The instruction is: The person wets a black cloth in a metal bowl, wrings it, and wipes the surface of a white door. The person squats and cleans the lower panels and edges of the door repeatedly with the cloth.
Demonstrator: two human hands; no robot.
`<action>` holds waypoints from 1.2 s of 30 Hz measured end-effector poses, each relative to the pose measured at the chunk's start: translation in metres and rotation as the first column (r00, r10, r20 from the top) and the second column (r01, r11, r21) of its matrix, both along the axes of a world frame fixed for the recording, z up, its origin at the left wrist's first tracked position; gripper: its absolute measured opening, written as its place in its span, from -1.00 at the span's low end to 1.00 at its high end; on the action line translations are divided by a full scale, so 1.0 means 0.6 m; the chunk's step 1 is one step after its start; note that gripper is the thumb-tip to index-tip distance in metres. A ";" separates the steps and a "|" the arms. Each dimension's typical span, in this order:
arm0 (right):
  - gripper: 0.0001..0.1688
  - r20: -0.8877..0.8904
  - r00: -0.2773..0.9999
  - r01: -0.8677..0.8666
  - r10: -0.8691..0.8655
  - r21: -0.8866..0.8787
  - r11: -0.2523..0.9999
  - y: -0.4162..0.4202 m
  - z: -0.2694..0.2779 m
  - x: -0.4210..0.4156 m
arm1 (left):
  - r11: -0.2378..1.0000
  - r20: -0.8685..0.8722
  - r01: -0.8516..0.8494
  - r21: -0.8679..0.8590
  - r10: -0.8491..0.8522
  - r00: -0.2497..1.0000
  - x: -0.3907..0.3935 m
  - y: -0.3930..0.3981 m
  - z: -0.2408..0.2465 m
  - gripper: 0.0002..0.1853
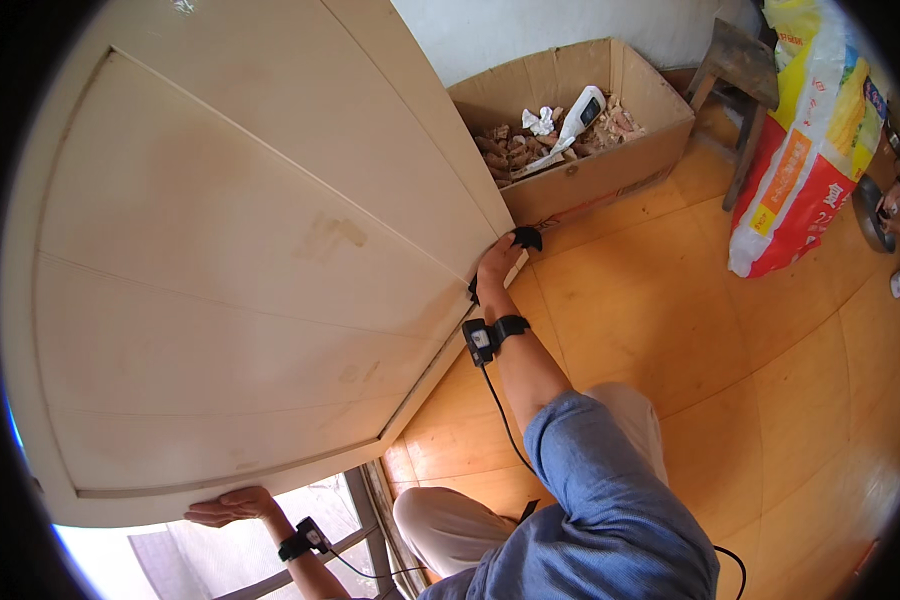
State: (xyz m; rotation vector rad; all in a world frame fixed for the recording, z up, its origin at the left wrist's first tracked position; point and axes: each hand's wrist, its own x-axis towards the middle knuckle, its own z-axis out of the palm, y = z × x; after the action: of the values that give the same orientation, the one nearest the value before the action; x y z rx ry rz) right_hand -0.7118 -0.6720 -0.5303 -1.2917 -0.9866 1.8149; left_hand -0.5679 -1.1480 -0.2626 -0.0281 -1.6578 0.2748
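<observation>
A large cream panelled door [225, 270] with scratches and brownish stains fills the left of the head view. My left hand [229, 506] lies against its lower left edge, fingers nearly straight and palm hidden. At the door's right edge, near the floor, my right hand [499, 262] is closed around a black, soft-looking item [527, 238], perhaps a cloth. Parts of this item show on both sides of the hand, pressed to the edge. Each wrist bears a black strap with a small cabled device.
Behind the door, a cardboard box [592, 184] holds crumpled scraps and a white handheld device [581, 120]. A wooden stool [735, 64] and a colourful plastic sack [802, 165] stand at the upper right. A metal-framed window [364, 510] is below the door; my knees are bent over the tiled floor [645, 300].
</observation>
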 end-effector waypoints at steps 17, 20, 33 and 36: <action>-0.17 -0.128 0.992 0.041 -0.013 0.220 0.975 -0.043 0.020 0.017 | 0.997 -0.017 -0.023 -0.075 0.021 1.000 0.002 -0.009 -0.007 -0.35; -0.23 0.039 0.999 -0.034 0.032 0.039 0.999 0.010 -0.122 0.011 | 0.996 -0.015 -0.024 -0.080 0.022 1.000 -0.014 -0.008 -0.021 -0.35; -0.26 0.011 0.938 -0.317 0.346 -0.373 0.872 -0.054 -0.308 0.023 | 0.994 -0.017 -0.060 -0.092 0.058 0.998 -0.005 -0.011 -0.014 -0.36; -0.26 0.028 0.951 -0.284 0.308 -0.320 0.904 -0.060 -0.287 0.027 | 0.995 -0.024 -0.045 -0.094 0.043 0.999 -0.004 -0.014 -0.011 -0.36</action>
State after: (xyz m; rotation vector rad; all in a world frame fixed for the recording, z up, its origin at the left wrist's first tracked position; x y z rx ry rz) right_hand -0.6956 -0.7082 -0.7028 -1.4741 -1.0101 2.2415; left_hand -0.5700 -1.1562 -0.2691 -0.0593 -1.6238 0.3858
